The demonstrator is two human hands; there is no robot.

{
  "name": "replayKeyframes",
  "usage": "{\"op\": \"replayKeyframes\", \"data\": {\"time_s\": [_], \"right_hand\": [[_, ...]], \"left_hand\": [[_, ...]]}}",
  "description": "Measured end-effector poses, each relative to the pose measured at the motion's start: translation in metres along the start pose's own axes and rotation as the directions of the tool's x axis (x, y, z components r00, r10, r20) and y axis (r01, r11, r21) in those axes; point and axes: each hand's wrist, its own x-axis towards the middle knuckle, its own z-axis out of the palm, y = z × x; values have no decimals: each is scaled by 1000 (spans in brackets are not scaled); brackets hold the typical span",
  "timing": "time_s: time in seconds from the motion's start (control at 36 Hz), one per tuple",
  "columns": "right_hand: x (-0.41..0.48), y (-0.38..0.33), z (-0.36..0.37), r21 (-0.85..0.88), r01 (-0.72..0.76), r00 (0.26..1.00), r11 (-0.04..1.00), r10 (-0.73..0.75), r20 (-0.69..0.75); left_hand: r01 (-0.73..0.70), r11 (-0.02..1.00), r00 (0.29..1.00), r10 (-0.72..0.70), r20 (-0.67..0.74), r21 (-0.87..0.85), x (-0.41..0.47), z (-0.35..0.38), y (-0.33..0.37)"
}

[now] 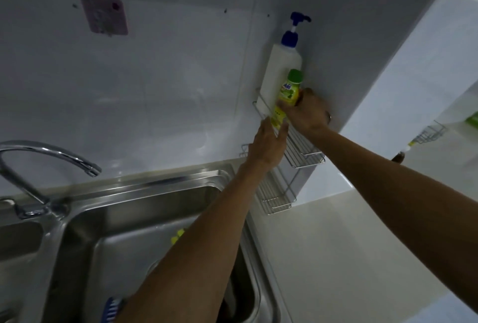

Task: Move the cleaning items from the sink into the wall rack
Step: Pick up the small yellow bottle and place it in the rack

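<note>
Right hand (307, 113) grips green bottle (288, 92) — left hand (270, 141) open, touching rack (306, 152).

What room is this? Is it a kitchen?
Probably a kitchen, at the washing-up spot. There is a steel sink with a curved tap, and a wire wall rack holding a white pump bottle and a green-capped yellow bottle.

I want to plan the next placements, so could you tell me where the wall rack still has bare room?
Upper shelf: free right of the green-capped bottle; crowded at its left by the white pump bottle and both hands. Lower shelf looks bare.
</note>
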Motion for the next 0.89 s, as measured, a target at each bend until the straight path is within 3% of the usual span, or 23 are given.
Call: {"op": "replayKeyframes", "data": {"time_s": [0.17,0.61,0.89], "right_hand": [[2,-14,8,92,13,1000,996,-14,11],[-2,-15,12,86,9,1000,996,-8,-17],[-7,-22,4,112,-83,992,990,71,106]], "left_hand": [[-47,999,998,47,-35,-4,6,3,0],[-34,999,999,34,-8,32,2,2,1],[-39,984,997,28,66,175,-2,-16,5]]}}
